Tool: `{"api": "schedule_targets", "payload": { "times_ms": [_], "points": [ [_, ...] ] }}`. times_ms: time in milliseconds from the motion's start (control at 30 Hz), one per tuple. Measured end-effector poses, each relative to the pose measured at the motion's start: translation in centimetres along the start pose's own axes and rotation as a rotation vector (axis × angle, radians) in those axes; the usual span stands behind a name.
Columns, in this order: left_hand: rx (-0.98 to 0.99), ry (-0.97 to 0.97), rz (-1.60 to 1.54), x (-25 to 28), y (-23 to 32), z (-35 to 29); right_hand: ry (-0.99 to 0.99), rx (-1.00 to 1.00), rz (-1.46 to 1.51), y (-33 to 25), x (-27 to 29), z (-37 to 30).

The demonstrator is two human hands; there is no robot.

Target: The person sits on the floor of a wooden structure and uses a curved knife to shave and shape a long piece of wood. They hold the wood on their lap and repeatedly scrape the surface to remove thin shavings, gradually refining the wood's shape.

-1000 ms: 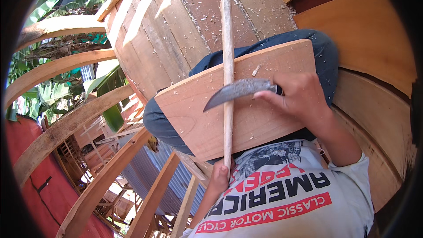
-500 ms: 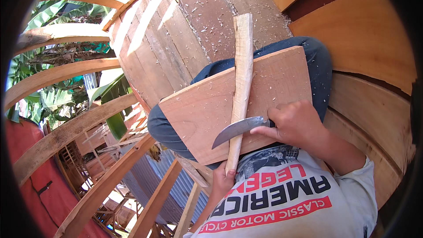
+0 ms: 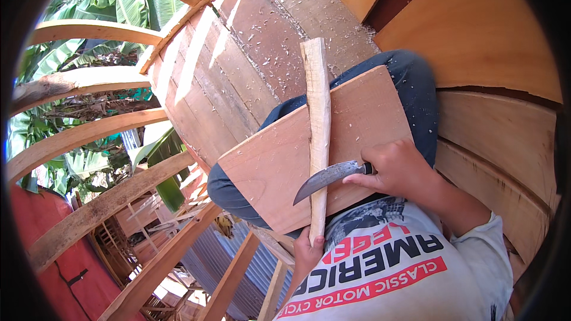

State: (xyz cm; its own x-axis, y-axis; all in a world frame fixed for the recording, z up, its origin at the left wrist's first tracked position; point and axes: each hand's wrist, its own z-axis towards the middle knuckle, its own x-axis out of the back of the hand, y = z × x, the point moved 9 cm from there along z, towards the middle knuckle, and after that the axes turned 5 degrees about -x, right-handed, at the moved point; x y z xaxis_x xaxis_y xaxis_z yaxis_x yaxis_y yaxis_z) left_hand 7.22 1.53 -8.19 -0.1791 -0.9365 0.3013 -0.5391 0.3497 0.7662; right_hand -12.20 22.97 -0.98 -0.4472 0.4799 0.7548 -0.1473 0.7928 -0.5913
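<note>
A long, pale wooden stick [image 3: 319,119] lies lengthwise across a flat wooden board [image 3: 262,160] that rests over my lap. My left hand [image 3: 309,249] is closed round the stick's near end, close to my shirt. My right hand [image 3: 395,169] grips the dark handle of a knife [image 3: 327,178] with a broad, curved blade. The blade crosses over the stick's lower part, its tip pointing left; whether its edge touches the wood I cannot tell. The stick's far end sticks out beyond the board.
Wood shavings [image 3: 279,35] are scattered over the plank floor [image 3: 238,65]. Wide wooden boards [image 3: 476,41] stand along the right. On the left, open wooden slats [image 3: 113,202] form a railing, with banana leaves [image 3: 131,0] and corrugated metal sheets [image 3: 220,255] beyond.
The camera view has shifted slightly. The stick's far end sits a little lower and further left, its tilt changed, and the knife keeps nearly the same place across the stick.
</note>
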Motion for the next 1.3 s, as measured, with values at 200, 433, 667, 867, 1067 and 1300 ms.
{"api": "schedule_targets", "payload": {
  "times_ms": [200,433,667,867,1067,1300],
  "points": [
    [-0.024,0.034,0.047,1.8,3.3,-0.3,0.043,0.124,0.173,-1.9,0.7,-0.7],
    [-0.064,0.198,0.283,5.3,8.2,-1.3,0.288,-0.034,0.146,0.3,5.0,1.3],
    [-0.226,0.367,0.47,8.9,10.9,0.5,0.37,0.172,0.127,-2.5,5.4,1.5],
    [-0.383,0.428,0.594,11.1,15.1,2.9,0.501,0.318,0.141,-4.1,8.6,1.9],
    [-0.42,0.533,0.557,12.4,17.5,3.7,0.699,0.029,0.119,-0.6,12.7,2.7],
    [-0.54,0.575,0.598,12.3,21.6,3.6,0.636,0.18,0.222,-0.6,12.7,3.1]
  ]
}}
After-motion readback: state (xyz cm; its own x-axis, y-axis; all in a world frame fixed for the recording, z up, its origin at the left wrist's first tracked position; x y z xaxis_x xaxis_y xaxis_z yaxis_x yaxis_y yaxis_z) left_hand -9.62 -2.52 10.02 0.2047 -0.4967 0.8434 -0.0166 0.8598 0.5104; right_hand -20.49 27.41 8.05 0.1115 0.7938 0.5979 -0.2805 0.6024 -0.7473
